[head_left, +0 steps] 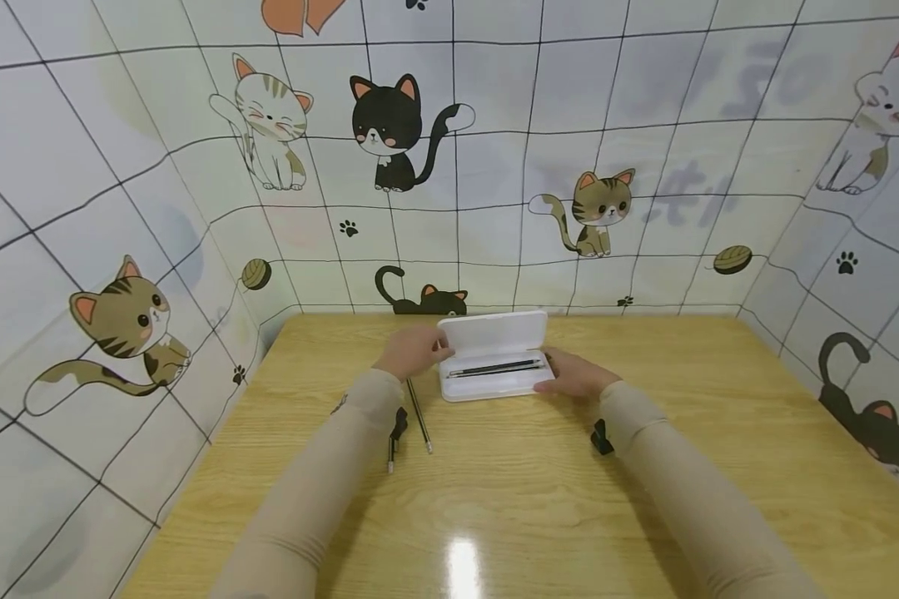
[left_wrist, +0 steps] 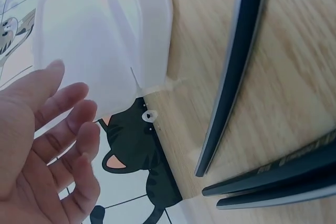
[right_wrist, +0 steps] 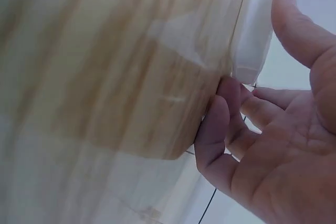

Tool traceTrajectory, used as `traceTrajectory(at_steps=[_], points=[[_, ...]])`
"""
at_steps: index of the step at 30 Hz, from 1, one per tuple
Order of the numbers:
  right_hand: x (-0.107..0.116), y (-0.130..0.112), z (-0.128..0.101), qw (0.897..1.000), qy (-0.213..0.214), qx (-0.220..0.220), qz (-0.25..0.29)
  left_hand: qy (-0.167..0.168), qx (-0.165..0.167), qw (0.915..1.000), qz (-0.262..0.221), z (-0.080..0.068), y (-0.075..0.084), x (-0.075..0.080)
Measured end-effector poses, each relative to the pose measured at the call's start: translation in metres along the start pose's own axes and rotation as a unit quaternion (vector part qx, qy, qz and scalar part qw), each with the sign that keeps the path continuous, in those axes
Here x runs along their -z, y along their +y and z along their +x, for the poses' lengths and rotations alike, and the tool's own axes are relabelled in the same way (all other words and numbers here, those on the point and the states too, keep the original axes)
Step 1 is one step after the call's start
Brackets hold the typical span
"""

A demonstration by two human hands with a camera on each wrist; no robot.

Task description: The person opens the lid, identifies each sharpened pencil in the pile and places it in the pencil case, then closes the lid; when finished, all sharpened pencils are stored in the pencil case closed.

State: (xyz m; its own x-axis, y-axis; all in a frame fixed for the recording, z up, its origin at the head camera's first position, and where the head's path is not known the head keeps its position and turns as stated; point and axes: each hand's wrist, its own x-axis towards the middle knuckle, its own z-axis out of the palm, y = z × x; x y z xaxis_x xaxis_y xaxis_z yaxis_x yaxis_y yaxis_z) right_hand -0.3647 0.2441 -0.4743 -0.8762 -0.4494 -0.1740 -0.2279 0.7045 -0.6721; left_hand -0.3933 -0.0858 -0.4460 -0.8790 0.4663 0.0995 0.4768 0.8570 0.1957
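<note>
A white pencil case (head_left: 494,391) stands with its lid (head_left: 494,334) raised on the table. Dark, slim pencils (head_left: 494,368) lie lengthwise in its tray. My left hand (head_left: 412,353) is at the left edge of the lid. In the left wrist view, its thumb and loosely bent fingers overlap the lid (left_wrist: 84,51), with nothing held between them. My right hand (head_left: 578,374) holds the case's right end, thumb toward the front corner and fingers at the back. The right wrist view shows those fingers low beside the case's white wall (right_wrist: 257,30).
Dark pencils (head_left: 419,416) lie loose on the wooden table (head_left: 524,482), left of the case and partly hidden by the left sleeve (head_left: 322,474). A cloth with printed cats (head_left: 385,125) hangs behind the table and along both sides.
</note>
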Motion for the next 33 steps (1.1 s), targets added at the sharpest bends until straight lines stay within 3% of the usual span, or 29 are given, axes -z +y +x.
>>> traceTrajectory(at_steps=[9,13,21,33], points=[[0.004,0.001,0.003,0.998,0.010,-0.011,-0.054,-0.002,0.013,0.9983,-0.057,0.009,-0.010,0.000],[0.007,-0.002,0.005,0.998,0.005,-0.009,-0.066,-0.015,0.035,0.9963,-0.077,0.016,-0.013,-0.001],[0.007,-0.014,0.002,0.993,-0.006,-0.053,-0.105,-0.017,0.098,0.9928,-0.067,0.030,-0.020,-0.013],[0.005,-0.023,-0.004,0.989,-0.014,-0.075,-0.123,-0.070,0.193,0.9719,-0.116,0.059,-0.030,-0.027]])
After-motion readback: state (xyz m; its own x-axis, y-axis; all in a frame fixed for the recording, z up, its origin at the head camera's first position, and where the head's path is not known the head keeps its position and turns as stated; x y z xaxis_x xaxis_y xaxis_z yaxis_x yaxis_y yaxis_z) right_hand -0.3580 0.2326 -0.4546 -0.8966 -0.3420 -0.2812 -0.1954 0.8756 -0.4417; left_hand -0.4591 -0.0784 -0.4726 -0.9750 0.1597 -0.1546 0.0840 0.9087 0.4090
